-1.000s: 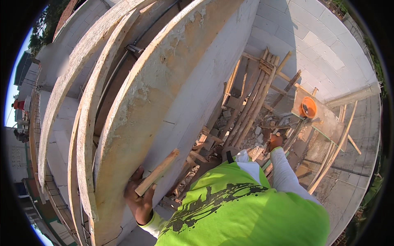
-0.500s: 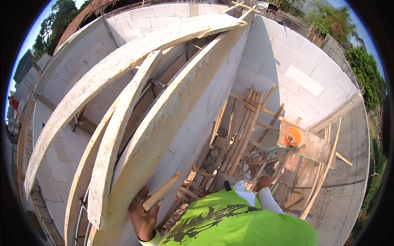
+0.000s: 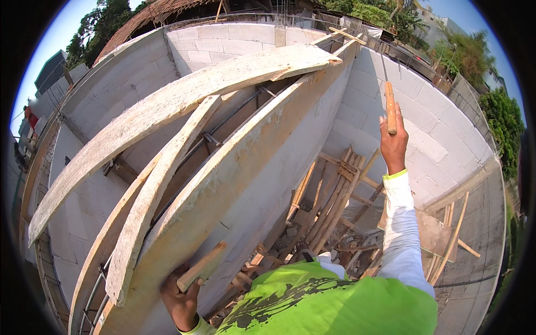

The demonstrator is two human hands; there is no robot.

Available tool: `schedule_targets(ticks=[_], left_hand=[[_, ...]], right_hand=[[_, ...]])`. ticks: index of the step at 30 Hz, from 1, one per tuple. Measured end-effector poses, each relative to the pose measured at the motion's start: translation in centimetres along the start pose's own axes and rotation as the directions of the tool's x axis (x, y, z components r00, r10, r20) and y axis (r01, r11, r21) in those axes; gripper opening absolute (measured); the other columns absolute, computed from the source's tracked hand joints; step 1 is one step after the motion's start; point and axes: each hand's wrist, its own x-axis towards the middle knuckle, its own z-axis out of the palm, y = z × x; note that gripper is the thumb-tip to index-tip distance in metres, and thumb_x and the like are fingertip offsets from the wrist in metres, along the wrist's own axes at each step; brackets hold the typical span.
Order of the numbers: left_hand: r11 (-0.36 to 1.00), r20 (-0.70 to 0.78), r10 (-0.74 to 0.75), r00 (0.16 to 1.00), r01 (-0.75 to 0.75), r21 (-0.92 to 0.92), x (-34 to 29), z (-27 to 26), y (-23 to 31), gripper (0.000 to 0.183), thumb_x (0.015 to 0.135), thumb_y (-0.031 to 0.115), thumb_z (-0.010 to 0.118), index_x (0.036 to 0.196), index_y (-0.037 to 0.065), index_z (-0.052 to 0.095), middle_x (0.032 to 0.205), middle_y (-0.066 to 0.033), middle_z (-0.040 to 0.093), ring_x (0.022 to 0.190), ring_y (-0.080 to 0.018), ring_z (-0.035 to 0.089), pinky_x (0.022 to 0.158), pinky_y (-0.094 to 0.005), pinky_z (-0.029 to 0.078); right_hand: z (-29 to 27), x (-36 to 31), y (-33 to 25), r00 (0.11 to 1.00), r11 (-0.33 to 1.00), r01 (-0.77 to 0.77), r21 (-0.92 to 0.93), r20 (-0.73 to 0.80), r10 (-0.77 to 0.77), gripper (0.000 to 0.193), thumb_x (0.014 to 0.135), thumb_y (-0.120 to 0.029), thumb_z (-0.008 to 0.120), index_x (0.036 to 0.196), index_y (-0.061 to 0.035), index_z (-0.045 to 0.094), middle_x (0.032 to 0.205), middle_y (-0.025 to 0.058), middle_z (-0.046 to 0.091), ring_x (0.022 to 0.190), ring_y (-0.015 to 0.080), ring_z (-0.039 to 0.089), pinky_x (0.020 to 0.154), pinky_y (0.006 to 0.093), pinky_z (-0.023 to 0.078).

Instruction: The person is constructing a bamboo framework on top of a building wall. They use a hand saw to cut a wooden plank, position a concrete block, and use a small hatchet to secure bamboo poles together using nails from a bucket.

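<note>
My left hand (image 3: 181, 293), low and left of centre, is closed on a short piece of wood (image 3: 202, 267) beside the long pale formwork board (image 3: 223, 173). Raised at the right, my right hand (image 3: 394, 139) grips a wooden-handled tool (image 3: 390, 109). A thin dark metal part runs up from its handle; its exact kind I cannot make out. Past the left hand lie curved-looking loose planks, a long one (image 3: 167, 109) and a shorter one (image 3: 159, 195), across the opening with metal bars (image 3: 192, 151) in it.
Below the wall side lie stacked poles (image 3: 335, 192) and rubble. A board platform (image 3: 432, 234) with leaning poles stands at right. White block walls (image 3: 413, 128) surround the space. A person in red (image 3: 31, 118) is far off at left.
My right hand has risen from low beside my body to high at the right, now with the wooden-handled tool in view. My left hand has shifted slightly left and down with the wood.
</note>
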Motion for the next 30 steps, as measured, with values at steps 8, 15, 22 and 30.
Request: schedule_targets(ticks=[8, 15, 22, 30], left_hand=[[0.985, -0.187, -0.145, 0.972, 0.16, 0.067, -1.7, 0.7, -0.3, 0.029, 0.064, 0.008, 0.078, 0.088, -0.004, 0.065, 0.09, -0.0128, 0.066, 0.079, -0.0216, 0.06, 0.075, -0.0341, 0.047], [0.965, -0.373, -0.121, 0.92, 0.196, 0.172, -2.6, 1.6, -2.4, 0.034, 0.059, 0.014, 0.085, 0.084, 0.001, 0.066, 0.072, -0.015, 0.06, 0.066, -0.0334, 0.053, 0.063, -0.0393, 0.044], [0.987, -0.28, -0.149, 0.948, 0.16, 0.016, -0.8, 2.6, 1.2, 0.025, 0.067, 0.01, 0.081, 0.085, -0.003, 0.069, 0.075, -0.0119, 0.068, 0.063, -0.0169, 0.06, 0.062, -0.0316, 0.047], [0.963, -0.308, -0.268, 0.913, 0.247, -0.105, -1.9, 2.9, 2.4, 0.027, 0.071, 0.001, 0.076, 0.096, -0.007, 0.067, 0.087, -0.0115, 0.072, 0.074, -0.0139, 0.062, 0.069, -0.0301, 0.05]], right_hand=[[8.2, 17.0, -1.6, 0.951, 0.989, 0.091, -0.116, 0.305, -0.052, 0.056, 0.091, -0.021, 0.065, 0.14, -0.0042, 0.044, 0.095, 0.0285, 0.066, 0.088, 0.0466, 0.063, 0.074, 0.0479, 0.051], [8.2, 17.9, -6.1, 0.803, 0.806, 0.5, 0.317, 0.18, -0.568, 0.058, 0.087, -0.005, 0.064, 0.141, -0.0077, 0.046, 0.118, 0.0232, 0.063, 0.103, 0.0412, 0.063, 0.082, 0.045, 0.053], [6.1, 16.9, -7.0, 0.425, 0.37, 0.749, 0.55, 0.031, -0.905, 0.06, 0.074, -0.003, 0.071, 0.132, -0.0102, 0.059, 0.085, 0.0067, 0.065, 0.075, 0.0252, 0.063, 0.072, 0.0392, 0.05], [10.8, 19.6, -10.8, 0.151, 0.124, 0.848, 0.515, -0.012, -0.988, 0.05, 0.075, -0.011, 0.068, 0.124, -0.0175, 0.065, 0.087, 0.0018, 0.062, 0.095, 0.0243, 0.058, 0.092, 0.0412, 0.047]])
